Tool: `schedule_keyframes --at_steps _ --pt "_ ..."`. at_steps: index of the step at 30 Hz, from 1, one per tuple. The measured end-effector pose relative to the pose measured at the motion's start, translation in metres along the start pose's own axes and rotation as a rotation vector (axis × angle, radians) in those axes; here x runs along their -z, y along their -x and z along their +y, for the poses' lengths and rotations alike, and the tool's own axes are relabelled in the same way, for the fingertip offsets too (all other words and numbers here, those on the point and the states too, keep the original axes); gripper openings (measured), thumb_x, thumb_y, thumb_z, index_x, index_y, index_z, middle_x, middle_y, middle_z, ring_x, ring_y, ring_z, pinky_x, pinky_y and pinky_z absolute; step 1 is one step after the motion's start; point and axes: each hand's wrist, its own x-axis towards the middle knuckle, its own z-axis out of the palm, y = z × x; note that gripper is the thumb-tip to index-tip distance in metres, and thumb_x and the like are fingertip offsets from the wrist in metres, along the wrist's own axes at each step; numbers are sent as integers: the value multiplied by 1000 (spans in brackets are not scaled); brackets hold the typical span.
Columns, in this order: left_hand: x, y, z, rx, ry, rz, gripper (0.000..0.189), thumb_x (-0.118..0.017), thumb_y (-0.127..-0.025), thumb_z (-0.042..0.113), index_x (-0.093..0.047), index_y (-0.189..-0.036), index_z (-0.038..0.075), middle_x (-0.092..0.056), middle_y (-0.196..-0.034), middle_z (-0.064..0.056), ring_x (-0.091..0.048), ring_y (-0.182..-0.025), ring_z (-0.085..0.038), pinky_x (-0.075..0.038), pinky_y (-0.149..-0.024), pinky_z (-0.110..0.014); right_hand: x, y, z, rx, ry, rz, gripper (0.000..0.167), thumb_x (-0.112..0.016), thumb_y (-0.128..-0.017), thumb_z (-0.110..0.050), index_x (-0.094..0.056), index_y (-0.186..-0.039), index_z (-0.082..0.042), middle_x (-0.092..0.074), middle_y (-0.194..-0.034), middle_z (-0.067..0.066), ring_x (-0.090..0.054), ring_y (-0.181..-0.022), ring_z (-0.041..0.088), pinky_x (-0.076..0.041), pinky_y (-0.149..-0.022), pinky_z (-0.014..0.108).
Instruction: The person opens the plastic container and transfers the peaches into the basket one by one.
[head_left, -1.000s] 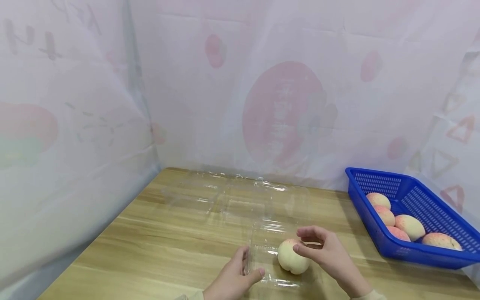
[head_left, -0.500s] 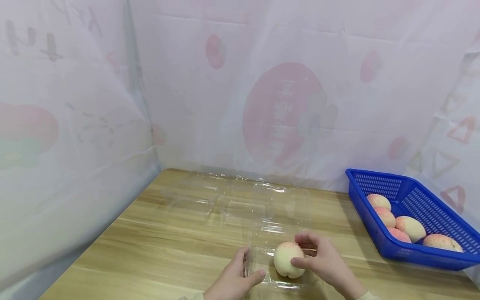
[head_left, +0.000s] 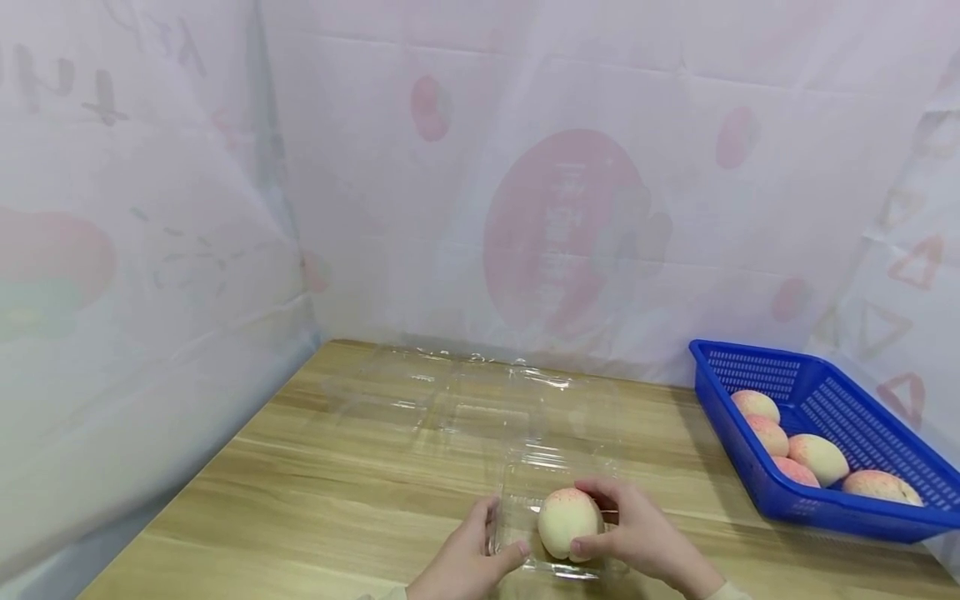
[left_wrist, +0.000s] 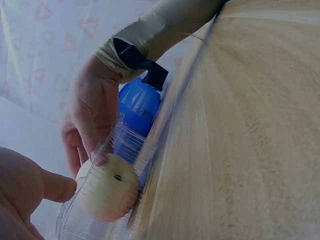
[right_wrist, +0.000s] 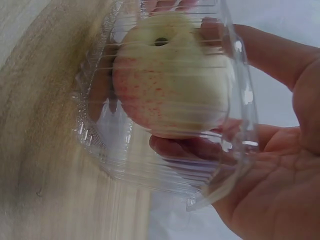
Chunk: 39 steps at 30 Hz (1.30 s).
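Observation:
A pale peach [head_left: 564,517] with a pink-speckled top sits in a clear plastic fruit container [head_left: 517,492] near the front of the table. My right hand [head_left: 637,533] holds this peach from the right, its thumb at the front and fingers behind it. On the container's left side, my left hand [head_left: 468,554] grips the wall, the thumb over the rim and the fingers outside. The right wrist view shows the peach [right_wrist: 165,85] through the ribbed clear wall, with fingers around it. In the left wrist view, the left thumb [left_wrist: 60,187] lies against the container's edge.
At the right stands a blue perforated basket [head_left: 731,442] with several peaches [head_left: 819,458] inside. More clear plastic containers [head_left: 491,408] lie along the back of the wooden table [head_left: 300,492]. Printed white cloth [head_left: 360,208] encloses the back and sides.
My right hand has moved left and toward the front with the peach, tilting it so more of the pink top shows. The left hand has stayed on the container.

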Motion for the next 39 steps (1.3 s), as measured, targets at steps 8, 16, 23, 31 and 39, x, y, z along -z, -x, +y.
schedule_keyframes --at_steps 8,16,23,31,39 --pt "0 0 0 9 -5 -3 83 -67 -94 31 -20 -146 -14 -24 -146 -43 -28 -132 -58 -32 -100 -67 -3 0 -1 13 66 14 77 -90 -68 -11 -51 -130 13 -59 -123 21 -60 -106 40 -51 -87 55" --pt "0 -1 0 8 -7 0 82 -67 -95 30 -21 -146 -14 -23 -146 -43 -28 -132 -58 -32 -101 -66 -6 -1 0 32 90 17 79 -91 -64 -10 -52 -130 11 -60 -121 17 -62 -100 33 -54 -81 48" --pt "0 -2 0 10 -1 2 82 -68 -94 31 -22 -145 -14 -23 -146 -43 -27 -132 -58 -32 -101 -66 -6 -2 1 35 88 26 79 -92 -63 -14 -54 -128 8 -62 -119 14 -62 -97 28 -54 -75 33" --pt "-1 -2 0 -9 -17 9 79 -69 -94 28 -24 -144 -14 -24 -145 -44 -27 -131 -59 -31 -101 -67 -6 -3 1 18 100 48 79 -93 -60 -15 -56 -126 5 -63 -115 10 -61 -94 25 -54 -72 32" --pt "-2 -2 0 -4 -24 16 78 -69 -93 29 -27 -144 -13 -26 -145 -42 -28 -132 -58 -29 -102 -68 -6 -2 0 6 89 93 80 -94 -58 -16 -57 -127 4 -63 -117 12 -63 -96 25 -55 -75 32"
